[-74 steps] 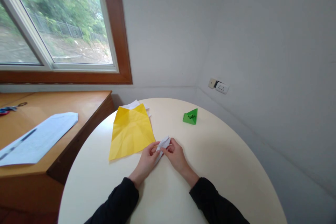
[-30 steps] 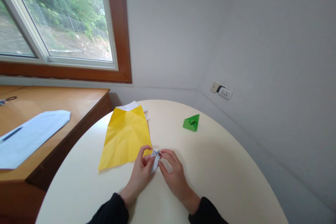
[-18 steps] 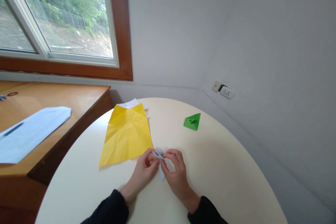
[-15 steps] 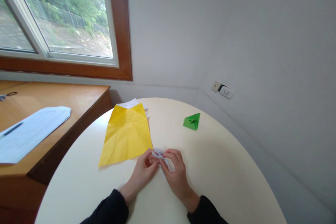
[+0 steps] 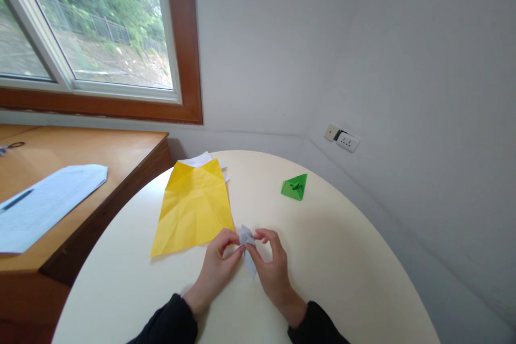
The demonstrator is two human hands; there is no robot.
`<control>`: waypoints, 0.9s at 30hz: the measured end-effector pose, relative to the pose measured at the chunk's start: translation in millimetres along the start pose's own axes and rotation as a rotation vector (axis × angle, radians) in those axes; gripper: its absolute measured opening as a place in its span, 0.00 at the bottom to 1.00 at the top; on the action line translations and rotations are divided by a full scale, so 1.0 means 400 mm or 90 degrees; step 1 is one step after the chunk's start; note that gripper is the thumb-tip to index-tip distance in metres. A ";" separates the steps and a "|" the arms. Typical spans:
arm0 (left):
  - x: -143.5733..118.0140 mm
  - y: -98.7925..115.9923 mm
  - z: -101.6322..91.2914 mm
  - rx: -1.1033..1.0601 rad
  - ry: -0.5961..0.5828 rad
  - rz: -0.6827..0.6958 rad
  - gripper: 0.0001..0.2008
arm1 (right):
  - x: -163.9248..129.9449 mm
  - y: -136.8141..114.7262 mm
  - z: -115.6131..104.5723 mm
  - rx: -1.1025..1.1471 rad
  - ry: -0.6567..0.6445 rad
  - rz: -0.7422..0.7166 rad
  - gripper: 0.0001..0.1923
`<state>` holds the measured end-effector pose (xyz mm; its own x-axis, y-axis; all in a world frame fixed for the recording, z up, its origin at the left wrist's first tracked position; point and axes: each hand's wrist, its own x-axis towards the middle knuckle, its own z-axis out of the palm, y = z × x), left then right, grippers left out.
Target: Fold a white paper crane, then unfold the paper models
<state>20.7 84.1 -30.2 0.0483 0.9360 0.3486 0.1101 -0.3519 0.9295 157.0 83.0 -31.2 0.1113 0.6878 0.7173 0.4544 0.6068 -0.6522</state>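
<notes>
Desk sheets (image 5: 60,199) unreadable; left hand (image 5: 220,266), right hand (image 5: 274,271) both pinching folded white paper (image 5: 249,265).

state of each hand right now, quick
Left hand: closed, pinching the folded white paper.
Right hand: closed, holding the same paper from its right side.

Got pale walls (image 5: 423,91) behind the table (image 5: 346,258), wooden desk (image 5: 129,149) off its left edge, big bright window (image 5: 116,21) above that.

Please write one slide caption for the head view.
Left hand and right hand handle folded white paper near a yellow sheet.
</notes>
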 end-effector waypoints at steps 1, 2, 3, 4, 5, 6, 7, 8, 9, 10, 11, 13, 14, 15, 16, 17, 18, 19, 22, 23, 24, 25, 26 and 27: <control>-0.001 0.000 0.000 0.004 -0.001 0.000 0.06 | 0.000 0.000 0.000 0.001 -0.004 0.000 0.08; -0.002 0.001 0.001 0.005 -0.002 0.000 0.06 | 0.000 0.000 0.000 0.003 -0.008 -0.004 0.07; -0.003 0.000 0.002 0.006 -0.001 0.000 0.05 | 0.000 -0.001 0.000 0.005 -0.011 -0.011 0.06; -0.003 -0.001 0.004 0.006 0.001 0.001 0.05 | 0.000 -0.001 -0.001 0.009 -0.014 -0.018 0.06; -0.004 -0.002 0.005 0.007 0.005 0.003 0.04 | 0.000 -0.001 -0.001 0.014 -0.017 -0.026 0.05; -0.004 -0.003 0.006 0.008 0.009 0.007 0.04 | 0.000 -0.001 -0.001 0.020 -0.019 -0.034 0.06; -0.005 -0.004 0.007 0.010 0.013 0.013 0.03 | 0.000 -0.001 -0.001 0.026 -0.024 -0.040 0.06; -0.005 -0.005 0.007 0.012 0.016 0.021 0.03 | 0.000 0.000 -0.001 0.030 -0.029 -0.044 0.06; -0.005 -0.005 0.007 0.017 0.018 0.032 0.02 | 0.000 0.000 -0.002 0.031 -0.034 -0.046 0.06; -0.004 -0.005 0.007 0.025 0.020 0.047 0.02 | 0.000 0.000 -0.002 0.030 -0.039 -0.049 0.06; -0.004 -0.003 0.006 0.034 0.023 0.066 0.01 | 0.000 0.000 -0.003 0.029 -0.043 -0.053 0.06; -0.005 0.001 0.004 0.060 0.033 0.111 0.03 | 0.000 0.000 -0.005 0.029 -0.047 -0.069 0.07; -0.005 0.003 0.003 0.076 0.040 0.133 0.04 | 0.001 -0.001 -0.006 0.029 -0.047 -0.081 0.07; -0.006 0.006 0.001 0.094 0.050 0.155 0.05 | 0.002 -0.001 -0.007 0.026 -0.045 -0.093 0.07; -0.008 0.009 0.000 0.114 0.062 0.174 0.06 | 0.003 -0.002 -0.008 0.021 -0.044 -0.104 0.07; -0.009 0.011 -0.001 0.135 0.074 0.193 0.07 | 0.004 -0.002 -0.009 0.012 -0.044 -0.113 0.06; -0.010 0.013 -0.002 0.156 0.084 0.211 0.07 | 0.004 -0.003 -0.010 0.000 -0.044 -0.119 0.06; -0.012 0.014 -0.003 0.174 0.091 0.228 0.08 | 0.005 -0.003 -0.011 -0.013 -0.042 -0.124 0.05; -0.016 0.017 -0.003 0.203 0.083 0.254 0.08 | 0.003 -0.004 -0.012 -0.052 -0.040 -0.122 0.02; -0.017 0.018 -0.002 0.204 0.074 0.250 0.08 | 0.001 -0.004 -0.012 -0.060 -0.038 -0.116 0.02; -0.018 0.018 -0.001 0.203 0.065 0.241 0.07 | -0.001 -0.004 -0.011 -0.062 -0.036 -0.107 0.02; -0.019 0.017 0.000 0.201 0.058 0.227 0.07 | -0.004 -0.003 -0.009 -0.055 -0.034 -0.093 0.02; -0.020 0.016 0.001 0.197 0.052 0.210 0.06 | -0.007 -0.002 -0.008 -0.042 -0.031 -0.073 0.03; -0.020 0.015 0.002 0.193 0.048 0.191 0.05 | -0.010 -0.001 -0.006 -0.025 -0.028 -0.050 0.03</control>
<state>21.9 74.3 -27.4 0.0505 0.7862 0.6160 0.3890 -0.5835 0.7129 158.4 79.2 -33.3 0.0363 0.6563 0.7536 0.4946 0.6435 -0.5842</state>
